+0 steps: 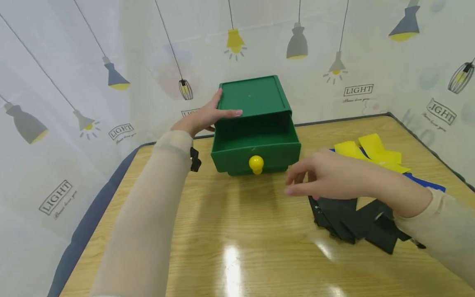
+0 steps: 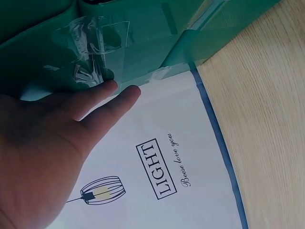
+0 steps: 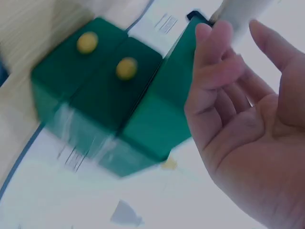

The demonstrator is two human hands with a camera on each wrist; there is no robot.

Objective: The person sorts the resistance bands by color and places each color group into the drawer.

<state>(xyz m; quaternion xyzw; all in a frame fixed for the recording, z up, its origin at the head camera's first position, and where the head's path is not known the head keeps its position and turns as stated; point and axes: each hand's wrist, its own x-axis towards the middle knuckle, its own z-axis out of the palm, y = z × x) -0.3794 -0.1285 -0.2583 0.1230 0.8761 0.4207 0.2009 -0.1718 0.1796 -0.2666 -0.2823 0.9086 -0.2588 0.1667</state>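
Observation:
A green drawer box (image 1: 256, 97) with a flat lid stands toward the back of the table. Its upper drawer (image 1: 256, 148) is pulled out, hollow inside, with a round yellow knob (image 1: 256, 163) on the front. My left hand (image 1: 208, 115) rests on the box's left corner, thumb over the top and straight fingers along the side. Clear tape (image 2: 93, 52) covers part of that side in the left wrist view. My right hand (image 1: 330, 175) hovers right of the drawer, fingers loosely bent, holding nothing. The right wrist view shows a second yellow knob (image 3: 87, 43) on the lower drawer.
At the right lies a pile of flat pieces: black ones (image 1: 337, 218) in front, yellow ones (image 1: 378, 150) and blue ones (image 1: 426, 182) behind, partly under my right forearm. A white sheet printed with lamps (image 1: 259, 49) hangs behind the wooden table (image 1: 237, 231).

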